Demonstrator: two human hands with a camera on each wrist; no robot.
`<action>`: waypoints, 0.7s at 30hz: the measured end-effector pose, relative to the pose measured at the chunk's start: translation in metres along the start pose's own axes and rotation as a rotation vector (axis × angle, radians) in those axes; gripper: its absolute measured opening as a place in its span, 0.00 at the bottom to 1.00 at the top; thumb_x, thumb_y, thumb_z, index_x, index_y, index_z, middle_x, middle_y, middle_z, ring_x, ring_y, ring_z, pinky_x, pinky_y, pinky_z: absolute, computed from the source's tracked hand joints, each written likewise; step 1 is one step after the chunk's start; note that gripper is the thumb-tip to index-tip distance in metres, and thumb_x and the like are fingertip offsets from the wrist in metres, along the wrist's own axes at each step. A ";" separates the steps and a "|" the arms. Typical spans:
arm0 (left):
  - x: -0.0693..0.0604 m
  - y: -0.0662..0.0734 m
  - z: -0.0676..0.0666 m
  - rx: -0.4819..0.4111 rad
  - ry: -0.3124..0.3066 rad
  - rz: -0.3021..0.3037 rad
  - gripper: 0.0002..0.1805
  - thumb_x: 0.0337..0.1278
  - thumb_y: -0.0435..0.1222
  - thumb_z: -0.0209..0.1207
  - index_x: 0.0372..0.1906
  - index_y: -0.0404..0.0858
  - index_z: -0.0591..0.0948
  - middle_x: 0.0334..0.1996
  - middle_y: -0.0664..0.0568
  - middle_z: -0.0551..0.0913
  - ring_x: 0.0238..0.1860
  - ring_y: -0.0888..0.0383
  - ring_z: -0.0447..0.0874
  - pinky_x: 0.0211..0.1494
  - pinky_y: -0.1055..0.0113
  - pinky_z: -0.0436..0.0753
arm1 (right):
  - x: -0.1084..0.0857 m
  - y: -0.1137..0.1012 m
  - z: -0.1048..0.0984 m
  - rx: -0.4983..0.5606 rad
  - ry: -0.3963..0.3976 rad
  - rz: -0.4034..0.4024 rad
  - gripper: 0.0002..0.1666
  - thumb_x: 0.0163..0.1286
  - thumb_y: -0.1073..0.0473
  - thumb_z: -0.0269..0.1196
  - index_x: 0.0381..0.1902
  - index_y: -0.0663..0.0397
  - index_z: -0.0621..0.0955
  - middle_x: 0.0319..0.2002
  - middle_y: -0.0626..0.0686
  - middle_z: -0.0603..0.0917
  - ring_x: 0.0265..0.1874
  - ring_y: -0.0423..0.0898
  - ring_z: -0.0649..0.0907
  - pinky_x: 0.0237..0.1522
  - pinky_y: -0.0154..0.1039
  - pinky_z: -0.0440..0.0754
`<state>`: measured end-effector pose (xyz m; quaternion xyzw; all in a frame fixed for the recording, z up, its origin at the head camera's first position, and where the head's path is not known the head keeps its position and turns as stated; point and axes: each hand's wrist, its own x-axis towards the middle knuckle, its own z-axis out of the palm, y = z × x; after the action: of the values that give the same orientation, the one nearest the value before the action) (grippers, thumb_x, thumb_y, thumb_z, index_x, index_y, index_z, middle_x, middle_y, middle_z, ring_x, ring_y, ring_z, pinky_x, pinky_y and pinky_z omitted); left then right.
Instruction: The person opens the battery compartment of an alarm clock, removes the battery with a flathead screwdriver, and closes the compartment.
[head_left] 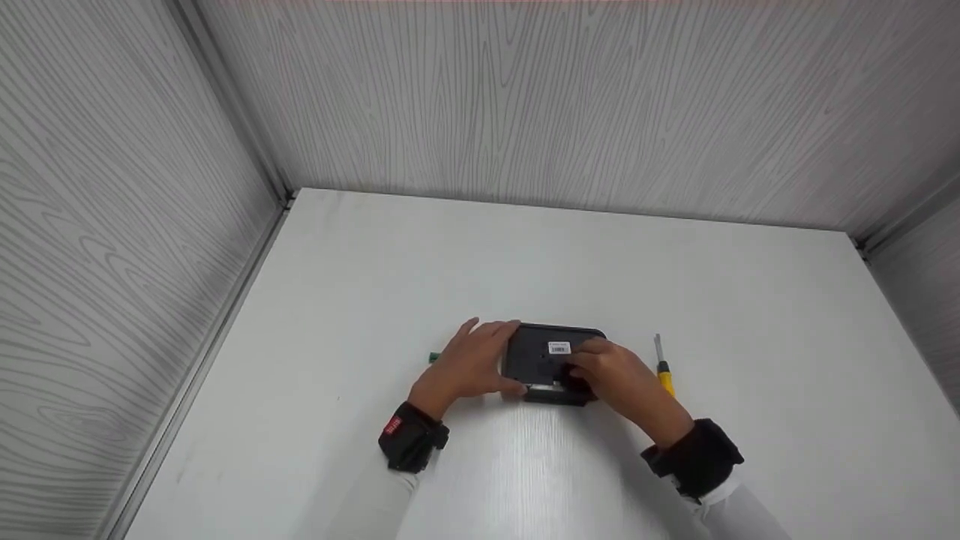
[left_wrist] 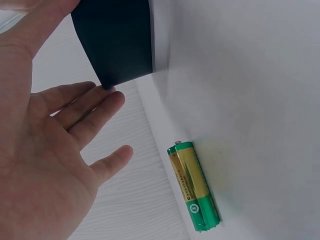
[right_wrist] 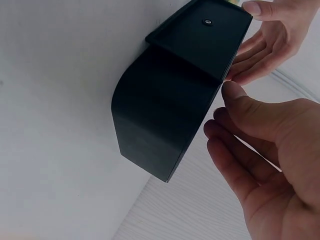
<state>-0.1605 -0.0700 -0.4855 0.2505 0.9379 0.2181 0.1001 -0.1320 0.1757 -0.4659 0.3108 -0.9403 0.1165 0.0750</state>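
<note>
A black boxy device [head_left: 531,360] with a white barcode label [head_left: 559,348] on its upward face lies on the table. Its curved black side and a small screw [right_wrist: 207,22] show in the right wrist view. My left hand [head_left: 469,365] holds the device's left end, thumb at the near edge and fingers at the far edge. My right hand [head_left: 616,375] has bent fingers at the labelled face, right of the label; thumb and fingertips [right_wrist: 232,91] come close together there, with nothing visible between them. A green-and-gold battery [left_wrist: 194,187] lies beside my left hand.
A screwdriver [head_left: 664,377] with a yellow handle lies right of my right hand, its shaft pointing away. The white table [head_left: 420,255] is bounded by wood-grain panels at the back [head_left: 525,97] and the left [head_left: 112,225].
</note>
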 end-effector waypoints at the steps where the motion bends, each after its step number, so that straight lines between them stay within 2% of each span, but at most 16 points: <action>1: 0.000 0.000 0.000 -0.001 -0.001 0.000 0.54 0.43 0.58 0.70 0.75 0.44 0.59 0.70 0.52 0.69 0.73 0.55 0.63 0.80 0.54 0.49 | 0.000 0.000 0.001 -0.003 0.009 -0.009 0.13 0.56 0.64 0.71 0.42 0.54 0.88 0.37 0.51 0.88 0.40 0.45 0.86 0.47 0.41 0.86; 8: 0.000 0.000 0.000 0.007 0.004 0.004 0.54 0.43 0.58 0.70 0.75 0.43 0.59 0.70 0.51 0.70 0.72 0.55 0.64 0.80 0.54 0.50 | -0.002 0.000 0.005 -0.019 0.054 -0.099 0.12 0.55 0.66 0.72 0.39 0.54 0.89 0.36 0.50 0.86 0.38 0.45 0.84 0.43 0.39 0.87; 15: 0.001 0.000 0.001 -0.003 0.003 0.004 0.54 0.43 0.58 0.70 0.75 0.43 0.59 0.70 0.51 0.69 0.73 0.55 0.64 0.80 0.53 0.50 | -0.003 0.000 0.005 -0.024 0.058 -0.062 0.13 0.57 0.64 0.71 0.42 0.53 0.88 0.38 0.50 0.87 0.40 0.45 0.85 0.45 0.39 0.86; 21: 0.001 -0.001 0.002 -0.002 0.004 0.002 0.54 0.44 0.58 0.70 0.75 0.43 0.59 0.70 0.51 0.69 0.72 0.55 0.64 0.80 0.53 0.50 | -0.002 -0.004 0.010 -0.045 0.066 -0.124 0.14 0.57 0.62 0.71 0.43 0.54 0.88 0.38 0.50 0.88 0.40 0.45 0.84 0.47 0.39 0.86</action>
<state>-0.1610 -0.0697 -0.4880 0.2508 0.9376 0.2198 0.0982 -0.1286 0.1714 -0.4756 0.3629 -0.9186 0.1007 0.1199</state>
